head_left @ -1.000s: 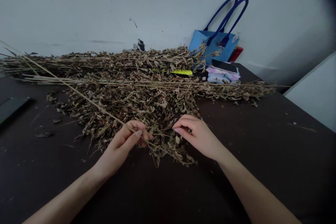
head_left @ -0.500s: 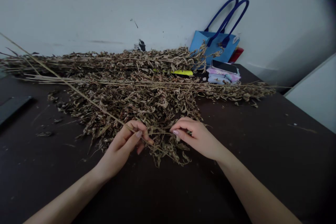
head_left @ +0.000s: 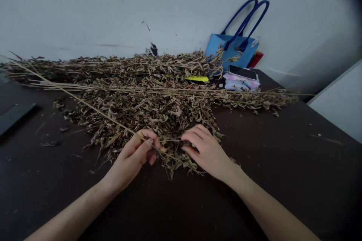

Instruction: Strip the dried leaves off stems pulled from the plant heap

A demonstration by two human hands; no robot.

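Note:
My left hand (head_left: 140,152) pinches a long dried stalk (head_left: 96,110) between thumb and fingers. The stalk slants from the far left down to the hand, and its leafy end (head_left: 177,162) spreads out just beyond my fingertips. My right hand (head_left: 205,150) is over those leaves with a gap between thumb and fingers, and its fingertips are at a thin side twig. Whether they touch the twig is hard to make out. Behind both hands lies a heap of dry, curled brown leaves (head_left: 158,111).
Bundles of dried stalks (head_left: 135,64) lie across the back of the dark table (head_left: 283,165). A blue bag (head_left: 217,43) leans near the wall, with a phone (head_left: 241,71) on a folded purple cloth (head_left: 240,83) beside it. A flat dark object (head_left: 17,116) lies at left.
My right hand has shifted slightly left, and its thumb and fingers have parted. A small leafy bit seen at its fingers before no longer shows. The left hand keeps its hold on the stalk.

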